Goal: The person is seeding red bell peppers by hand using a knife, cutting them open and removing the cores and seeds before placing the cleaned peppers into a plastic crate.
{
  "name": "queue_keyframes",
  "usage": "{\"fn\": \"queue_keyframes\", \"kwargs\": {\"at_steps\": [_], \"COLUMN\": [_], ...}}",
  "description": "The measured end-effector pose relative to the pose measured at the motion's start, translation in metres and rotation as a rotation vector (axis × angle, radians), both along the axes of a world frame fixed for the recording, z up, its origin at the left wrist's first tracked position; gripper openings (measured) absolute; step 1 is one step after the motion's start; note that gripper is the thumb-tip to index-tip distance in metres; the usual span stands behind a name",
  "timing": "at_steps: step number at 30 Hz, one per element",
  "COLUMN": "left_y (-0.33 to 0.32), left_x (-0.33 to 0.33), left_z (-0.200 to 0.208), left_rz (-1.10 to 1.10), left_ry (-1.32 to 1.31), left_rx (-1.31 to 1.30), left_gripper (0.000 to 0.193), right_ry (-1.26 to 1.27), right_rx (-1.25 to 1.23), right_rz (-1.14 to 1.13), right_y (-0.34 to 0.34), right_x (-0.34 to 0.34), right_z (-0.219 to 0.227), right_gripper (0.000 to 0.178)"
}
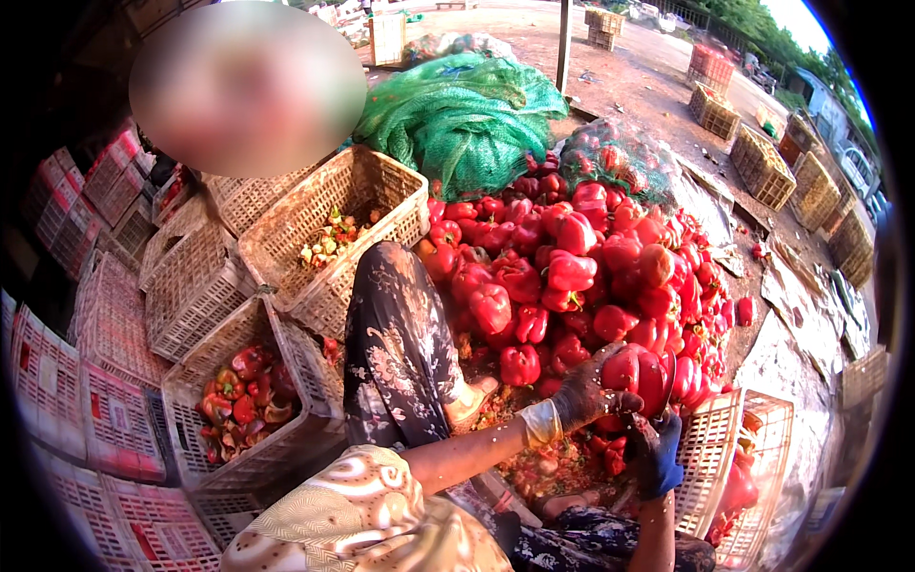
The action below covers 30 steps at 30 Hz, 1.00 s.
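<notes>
My left hand (583,393), in a dark, dirty glove with a pale cuff, grips a large red bell pepper (637,374) from its left side. Just below the pepper is my right hand (658,456), in a dark glove with a blue cuff. Its fingers are bent close to the pepper's underside, and whatever they hold is hidden. Beyond both hands rises a big heap of red bell peppers (572,267). Bits of pepper waste (543,467) litter the ground between my legs.
A crate (329,419) of pepper pieces stands left, with another crate (276,243) holding stems and cores behind it. Beside my right arm are crates (710,458) with red peppers. Green netting (462,110) lies behind the heap. Stacked crates (71,410) line the far left.
</notes>
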<state>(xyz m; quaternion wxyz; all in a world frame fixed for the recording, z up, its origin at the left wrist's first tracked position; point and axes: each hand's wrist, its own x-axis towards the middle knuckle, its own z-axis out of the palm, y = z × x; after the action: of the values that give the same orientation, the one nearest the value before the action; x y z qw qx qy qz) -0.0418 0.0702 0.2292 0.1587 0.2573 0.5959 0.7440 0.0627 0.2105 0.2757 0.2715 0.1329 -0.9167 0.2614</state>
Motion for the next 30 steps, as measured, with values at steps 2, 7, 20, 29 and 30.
{"fn": "queue_keyframes", "kwargs": {"at_steps": [2, 7, 20, 29, 30], "left_y": [0.003, 0.005, -0.014, -0.038, -0.037], "left_x": [0.000, 0.004, 0.001, -0.036, -0.033], "left_z": [-0.002, 0.000, 0.010, -0.013, -0.008], "left_rz": [-0.022, 0.051, -0.003, -0.208, -0.211], "left_ry": [-0.007, 0.084, 0.232, 0.332, 0.212], "left_rx": [-0.020, -0.128, -0.081, 0.108, 0.144], "left_gripper": [0.091, 0.082, 0.059, 0.037, 0.043], "right_ry": [-0.304, -0.465, -0.448, -0.724, -0.759], "right_rx": [-0.513, -0.602, -0.381, -1.302, -1.407], "right_rz": [-0.068, -0.122, -0.142, -0.119, -0.074], "right_y": [-0.006, 0.000, 0.031, 0.003, 0.000], "right_x": [0.008, 0.015, 0.030, 0.031, 0.028], "right_z": [0.002, 0.007, -0.047, -0.002, 0.011], "right_gripper": [0.028, 0.029, 0.018, 0.032, 0.031]}}
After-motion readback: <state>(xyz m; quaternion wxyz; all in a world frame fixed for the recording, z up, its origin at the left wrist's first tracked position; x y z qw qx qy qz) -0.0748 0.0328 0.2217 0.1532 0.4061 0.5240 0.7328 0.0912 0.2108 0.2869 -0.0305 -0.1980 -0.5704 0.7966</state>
